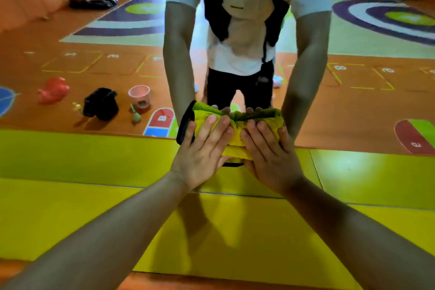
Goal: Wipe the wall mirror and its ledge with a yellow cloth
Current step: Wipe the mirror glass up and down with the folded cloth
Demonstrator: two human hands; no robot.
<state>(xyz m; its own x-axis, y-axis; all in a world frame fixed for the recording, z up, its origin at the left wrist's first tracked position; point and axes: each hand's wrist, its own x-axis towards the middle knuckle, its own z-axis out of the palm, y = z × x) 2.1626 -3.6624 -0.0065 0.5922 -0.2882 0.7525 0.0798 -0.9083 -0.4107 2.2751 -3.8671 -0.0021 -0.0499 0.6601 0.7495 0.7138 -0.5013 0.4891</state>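
Observation:
The wall mirror (353,101) fills the upper half of the view and reflects me and the room behind. A yellow cloth (236,140) with a black edge is bunched against the mirror's bottom edge, just above the yellow padded ledge (94,155). My left hand (202,148) lies on the cloth's left part with straight fingers pressing it to the glass. My right hand (268,150) presses the cloth's right part the same way. The two hands sit side by side, nearly touching. The reflected fingertips meet the cloth from the other side.
The ledge runs the full width below the mirror, with a second yellow panel (70,219) nearer me. Reflected in the mirror are an orange play floor, a pink cup (139,94), a black bag (100,103) and a red toy (53,90).

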